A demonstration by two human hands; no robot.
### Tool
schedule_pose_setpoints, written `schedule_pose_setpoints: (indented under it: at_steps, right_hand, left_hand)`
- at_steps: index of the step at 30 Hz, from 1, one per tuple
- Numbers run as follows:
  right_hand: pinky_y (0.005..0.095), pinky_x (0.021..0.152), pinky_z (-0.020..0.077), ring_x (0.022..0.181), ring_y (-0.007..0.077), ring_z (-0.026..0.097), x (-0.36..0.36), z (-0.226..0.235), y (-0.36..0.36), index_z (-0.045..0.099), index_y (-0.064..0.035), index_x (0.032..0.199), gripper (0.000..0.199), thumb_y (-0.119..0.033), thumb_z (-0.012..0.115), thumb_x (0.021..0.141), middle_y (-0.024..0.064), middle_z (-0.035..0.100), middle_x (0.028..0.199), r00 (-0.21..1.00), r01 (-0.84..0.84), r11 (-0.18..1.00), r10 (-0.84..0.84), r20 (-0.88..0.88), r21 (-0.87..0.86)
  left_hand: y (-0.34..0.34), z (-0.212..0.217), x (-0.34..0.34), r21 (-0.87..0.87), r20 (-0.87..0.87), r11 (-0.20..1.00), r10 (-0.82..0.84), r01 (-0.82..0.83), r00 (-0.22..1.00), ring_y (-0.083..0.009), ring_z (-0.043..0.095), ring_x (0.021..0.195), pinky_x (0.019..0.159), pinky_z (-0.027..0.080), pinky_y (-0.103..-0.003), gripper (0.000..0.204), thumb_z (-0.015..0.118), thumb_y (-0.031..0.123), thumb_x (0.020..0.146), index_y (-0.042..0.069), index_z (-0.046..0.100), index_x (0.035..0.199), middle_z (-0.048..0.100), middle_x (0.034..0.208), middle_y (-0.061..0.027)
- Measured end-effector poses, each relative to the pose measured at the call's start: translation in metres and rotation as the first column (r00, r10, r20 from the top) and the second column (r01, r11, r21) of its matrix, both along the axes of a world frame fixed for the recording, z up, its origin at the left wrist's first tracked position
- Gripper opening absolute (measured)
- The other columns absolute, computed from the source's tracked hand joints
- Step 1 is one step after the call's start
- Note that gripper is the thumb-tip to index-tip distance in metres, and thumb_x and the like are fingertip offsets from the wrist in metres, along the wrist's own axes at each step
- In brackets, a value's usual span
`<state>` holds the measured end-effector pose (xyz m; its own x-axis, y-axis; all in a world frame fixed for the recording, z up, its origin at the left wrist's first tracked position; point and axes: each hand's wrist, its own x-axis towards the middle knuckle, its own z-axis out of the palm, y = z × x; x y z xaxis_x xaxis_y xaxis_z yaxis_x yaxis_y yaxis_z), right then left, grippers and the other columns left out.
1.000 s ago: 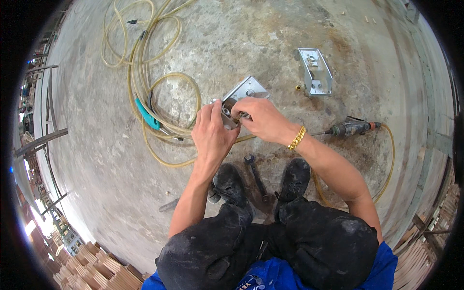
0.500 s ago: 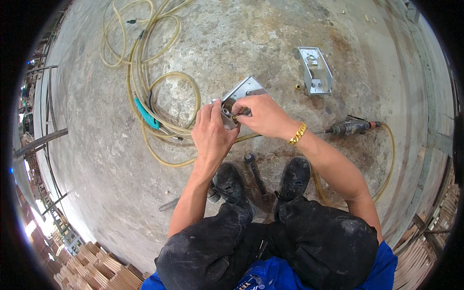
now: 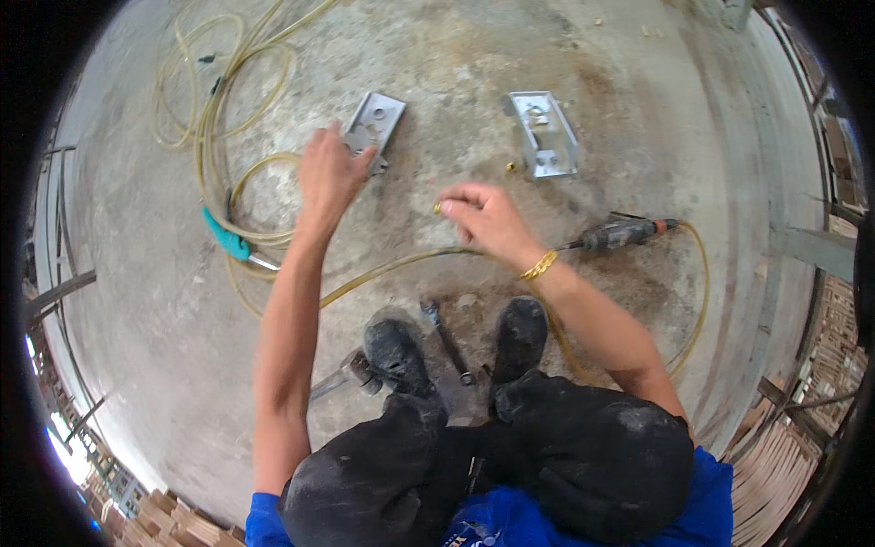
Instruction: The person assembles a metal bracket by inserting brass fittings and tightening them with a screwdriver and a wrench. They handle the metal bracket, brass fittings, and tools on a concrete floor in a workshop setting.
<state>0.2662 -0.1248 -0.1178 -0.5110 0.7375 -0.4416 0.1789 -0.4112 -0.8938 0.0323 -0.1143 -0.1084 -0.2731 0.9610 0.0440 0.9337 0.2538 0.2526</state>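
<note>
While the right hand (image 3: pixel 483 214) hangs back pinching a small brass-coloured fastener (image 3: pixel 437 208), the left hand (image 3: pixel 328 173) reaches forward, fingers spread on the near end of the metal bracket (image 3: pixel 375 123), whose long axis runs away up-right.

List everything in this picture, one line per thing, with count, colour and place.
Metal bracket: one, grey, on the concrete ahead, left hand's fingers on its near edge.
Second metal bracket: one, grey, U-shaped, on the floor to the right of the first.
Small part: one, brass-coloured, pinched in the right hand's fingers; too small to identify.
Hose: yellowish, coiled at upper left, running past the shoes.
Teal fitting: one, on the hose at left.
Power tool: one, dark, right of the right hand.
Wrench: one, dark, between the shoes.
Concrete floor: grey, stained.
Shoes: two, black.
Left hand: reaching forward.
Right hand: gold bracelet at wrist.
</note>
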Motion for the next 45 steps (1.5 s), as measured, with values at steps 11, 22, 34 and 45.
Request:
schedule_pose_setpoints:
  at_steps: [11,22,34,45]
  right_hand:
    - [0.0281,0.063,0.0508,0.067,0.0139,0.062,0.039,0.001,-0.038,0.065,-0.0032,0.108,0.026,-0.013,0.066,0.084,0.0084,0.069,0.095,0.995,0.008,0.887,-0.051,0.081,0.462]
    - [0.0463,0.087,0.0395,0.098,0.0326,0.054,0.343,-0.012,0.002,0.052,-0.0119,0.117,0.034,-0.021,0.059,0.085,0.0104,0.058,0.102,0.194,-0.641,0.767,0.151,0.969,0.009]
    - [0.0211,0.048,0.0335,0.055,0.0036,0.038,0.271,-0.053,-0.168,0.052,-0.0075,0.102,0.025,-0.032,0.049,0.097,-0.0053,0.041,0.067,0.662,0.418,0.89,-0.437,0.609,0.184]
    - [0.0243,0.054,0.037,0.06,0.0087,0.045,0.33,-0.063,-0.184,0.057,-0.0014,0.109,0.03,-0.028,0.052,0.096,0.0002,0.051,0.074,0.503,-0.084,0.791,-0.491,0.711,0.606]
  left_hand:
    - [-0.073,0.0,0.09,-0.488,0.826,0.873,0.46,-0.007,-0.326,-0.0177,0.06,0.074,0.067,0.05,-0.029,0.028,0.057,0.022,0.093,-0.003,0.06,0.104,0.062,0.086,-0.0075]
    - [-0.094,-0.021,0.026,-0.429,0.903,0.899,0.429,-0.093,-0.011,-0.0104,0.049,0.063,0.056,0.04,-0.025,0.021,0.056,0.018,0.091,-0.002,0.063,0.093,0.053,0.07,-0.0008]
    - [-0.136,-0.022,-0.009,-0.448,0.877,0.879,0.468,-0.166,0.109,-0.0126,0.05,0.069,0.063,0.042,-0.025,0.027,0.048,-0.001,0.078,-0.005,0.06,0.102,0.051,0.076,-0.0024]
    - [-0.27,0.045,-0.033,-0.178,0.546,0.943,0.332,-0.281,0.769,-0.0215,0.055,0.069,0.061,0.043,-0.032,0.017,0.063,0.01,0.077,-0.002,0.064,0.09,0.049,0.067,-0.0082]
